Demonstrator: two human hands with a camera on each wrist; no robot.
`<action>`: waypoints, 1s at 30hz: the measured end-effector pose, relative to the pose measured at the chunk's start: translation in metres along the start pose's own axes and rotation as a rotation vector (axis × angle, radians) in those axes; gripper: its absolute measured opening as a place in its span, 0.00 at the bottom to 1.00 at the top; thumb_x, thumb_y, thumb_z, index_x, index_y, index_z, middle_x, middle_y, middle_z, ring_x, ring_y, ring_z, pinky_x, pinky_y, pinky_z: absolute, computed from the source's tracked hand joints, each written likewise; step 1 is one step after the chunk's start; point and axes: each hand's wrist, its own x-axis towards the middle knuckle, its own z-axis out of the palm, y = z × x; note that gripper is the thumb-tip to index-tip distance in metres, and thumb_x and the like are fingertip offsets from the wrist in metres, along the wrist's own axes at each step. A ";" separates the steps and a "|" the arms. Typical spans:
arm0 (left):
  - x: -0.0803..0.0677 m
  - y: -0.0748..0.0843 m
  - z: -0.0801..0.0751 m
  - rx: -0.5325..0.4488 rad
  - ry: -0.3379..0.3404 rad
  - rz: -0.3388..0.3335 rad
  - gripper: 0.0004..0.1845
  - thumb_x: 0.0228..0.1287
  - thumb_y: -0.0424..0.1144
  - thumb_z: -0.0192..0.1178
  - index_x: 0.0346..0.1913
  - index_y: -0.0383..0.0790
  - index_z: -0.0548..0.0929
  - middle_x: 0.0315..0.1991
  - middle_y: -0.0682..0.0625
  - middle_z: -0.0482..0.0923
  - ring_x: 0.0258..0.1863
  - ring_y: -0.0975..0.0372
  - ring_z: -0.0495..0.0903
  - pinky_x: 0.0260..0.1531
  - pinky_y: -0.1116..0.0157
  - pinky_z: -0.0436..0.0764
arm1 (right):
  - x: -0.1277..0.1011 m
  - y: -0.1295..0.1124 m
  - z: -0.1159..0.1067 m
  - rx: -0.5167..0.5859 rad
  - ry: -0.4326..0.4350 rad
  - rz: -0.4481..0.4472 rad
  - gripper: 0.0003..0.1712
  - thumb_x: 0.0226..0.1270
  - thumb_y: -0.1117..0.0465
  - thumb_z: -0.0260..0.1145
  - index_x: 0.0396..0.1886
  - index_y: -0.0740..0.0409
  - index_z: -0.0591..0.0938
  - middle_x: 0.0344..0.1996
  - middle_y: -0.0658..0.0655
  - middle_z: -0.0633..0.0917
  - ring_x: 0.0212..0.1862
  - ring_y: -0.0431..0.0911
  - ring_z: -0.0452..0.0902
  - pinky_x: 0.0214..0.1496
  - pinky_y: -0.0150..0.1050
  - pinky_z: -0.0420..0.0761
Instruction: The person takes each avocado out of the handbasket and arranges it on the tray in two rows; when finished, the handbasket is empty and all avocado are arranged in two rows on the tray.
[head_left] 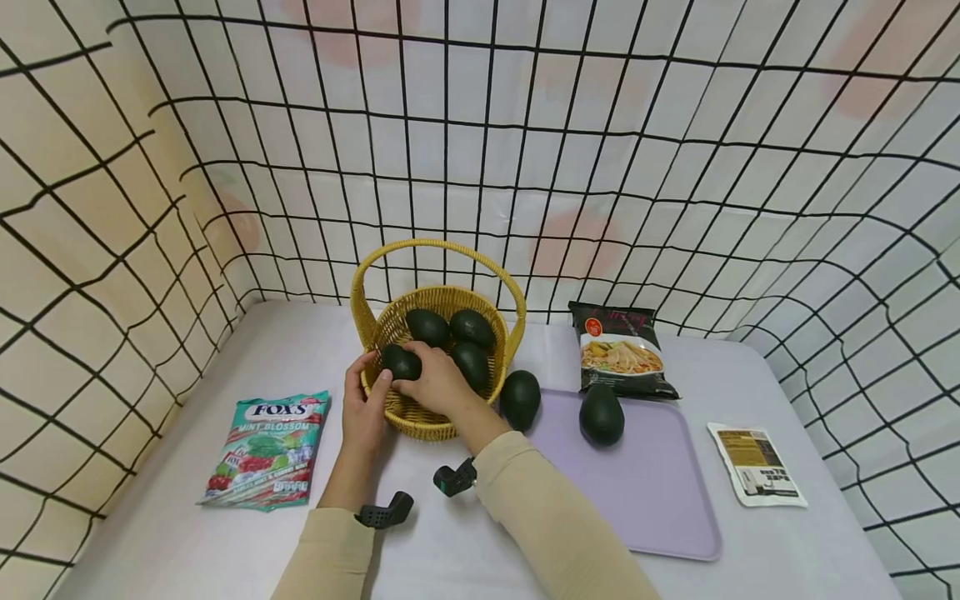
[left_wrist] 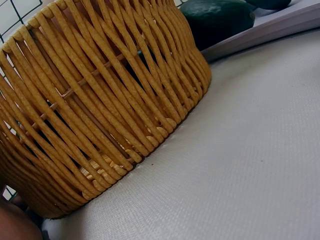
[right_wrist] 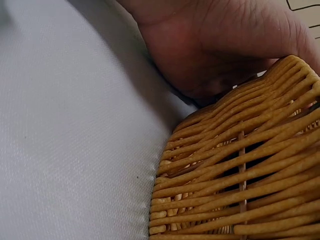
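Note:
A yellow wicker basket (head_left: 431, 429) with a tall arched handle stands at the back of the table. My left hand (head_left: 363, 417) grips its left rim, thumb over the edge and fingers along the outside. Inside the basket, my right hand (head_left: 441, 383) holds a dark green avocado (head_left: 401, 362) near the left wall, close to the left thumb. Several more avocados (head_left: 471, 365) lie behind and right of that hand. The right wrist view shows the left hand (right_wrist: 200, 45) against the woven wall. In the left wrist view, the basket (left_wrist: 105, 95) hides the held avocado.
One avocado (head_left: 521, 400) lies right of the basket, at the corner of a lilac tray (head_left: 663, 492); another avocado (head_left: 602, 415) is on the tray. Behind it lies a black noodle packet (head_left: 621, 354). A candy bag (head_left: 266, 454) is left, a white sachet (head_left: 756, 467) right. Black wire mesh (head_left: 446, 125) surrounds the table.

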 end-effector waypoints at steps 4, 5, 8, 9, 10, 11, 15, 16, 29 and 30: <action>-0.002 0.002 0.001 -0.006 0.002 -0.002 0.28 0.77 0.49 0.55 0.74 0.51 0.63 0.82 0.49 0.53 0.83 0.52 0.49 0.81 0.47 0.53 | 0.000 0.000 0.000 0.006 -0.006 -0.004 0.39 0.67 0.49 0.72 0.75 0.47 0.69 0.70 0.60 0.76 0.71 0.56 0.73 0.72 0.56 0.73; -0.002 0.002 0.001 -0.006 0.000 0.000 0.28 0.77 0.49 0.54 0.74 0.51 0.63 0.82 0.50 0.53 0.83 0.52 0.49 0.81 0.47 0.53 | 0.000 0.000 0.000 0.012 -0.005 -0.005 0.40 0.67 0.50 0.72 0.75 0.48 0.69 0.70 0.60 0.76 0.71 0.56 0.73 0.72 0.57 0.73; -0.002 0.002 0.001 -0.008 -0.003 0.001 0.28 0.77 0.49 0.54 0.74 0.51 0.63 0.82 0.51 0.52 0.83 0.53 0.49 0.81 0.48 0.53 | 0.000 0.000 -0.001 0.017 0.012 -0.010 0.39 0.67 0.49 0.72 0.75 0.47 0.69 0.70 0.60 0.76 0.71 0.55 0.73 0.72 0.56 0.74; -0.002 0.002 0.001 -0.007 -0.005 0.003 0.28 0.77 0.48 0.54 0.75 0.51 0.62 0.83 0.51 0.52 0.83 0.53 0.48 0.81 0.48 0.52 | 0.000 0.000 -0.001 0.020 0.022 -0.016 0.39 0.67 0.49 0.72 0.75 0.47 0.69 0.70 0.60 0.76 0.71 0.55 0.73 0.72 0.56 0.74; -0.002 0.001 0.001 -0.005 -0.005 0.002 0.28 0.77 0.48 0.54 0.75 0.51 0.62 0.83 0.51 0.51 0.84 0.53 0.48 0.81 0.48 0.52 | -0.001 0.000 -0.001 0.025 0.034 -0.021 0.39 0.67 0.49 0.72 0.75 0.47 0.69 0.70 0.60 0.76 0.71 0.55 0.73 0.72 0.56 0.74; -0.001 0.001 0.001 -0.003 -0.006 0.001 0.28 0.77 0.48 0.54 0.75 0.51 0.62 0.83 0.51 0.51 0.84 0.53 0.47 0.81 0.48 0.52 | -0.001 0.000 -0.001 0.033 0.045 -0.027 0.39 0.67 0.49 0.72 0.75 0.47 0.69 0.70 0.60 0.76 0.71 0.55 0.72 0.72 0.56 0.74; -0.001 0.000 0.001 0.009 -0.005 -0.004 0.28 0.77 0.47 0.54 0.76 0.51 0.61 0.83 0.51 0.50 0.84 0.53 0.46 0.82 0.48 0.50 | -0.001 0.000 -0.002 0.048 0.090 -0.041 0.38 0.67 0.49 0.72 0.74 0.48 0.69 0.70 0.60 0.76 0.71 0.55 0.72 0.72 0.56 0.74; -0.001 0.000 0.001 0.011 -0.005 -0.004 0.29 0.77 0.46 0.54 0.76 0.51 0.61 0.83 0.51 0.50 0.84 0.53 0.46 0.82 0.48 0.50 | -0.001 0.000 -0.002 0.054 0.100 -0.042 0.38 0.67 0.49 0.72 0.74 0.48 0.70 0.70 0.60 0.76 0.71 0.55 0.72 0.72 0.56 0.74; -0.002 0.000 0.002 0.028 0.014 -0.009 0.27 0.77 0.49 0.53 0.74 0.52 0.62 0.83 0.51 0.50 0.84 0.53 0.46 0.82 0.48 0.50 | -0.008 -0.004 -0.011 0.248 0.351 -0.051 0.39 0.65 0.44 0.73 0.73 0.42 0.71 0.66 0.57 0.77 0.68 0.54 0.75 0.68 0.57 0.77; -0.003 0.000 0.002 0.032 0.015 -0.009 0.27 0.77 0.50 0.53 0.74 0.52 0.62 0.83 0.51 0.50 0.84 0.53 0.46 0.82 0.47 0.50 | -0.009 -0.004 -0.012 0.269 0.369 -0.055 0.38 0.64 0.44 0.73 0.73 0.42 0.71 0.66 0.57 0.77 0.67 0.54 0.75 0.67 0.57 0.78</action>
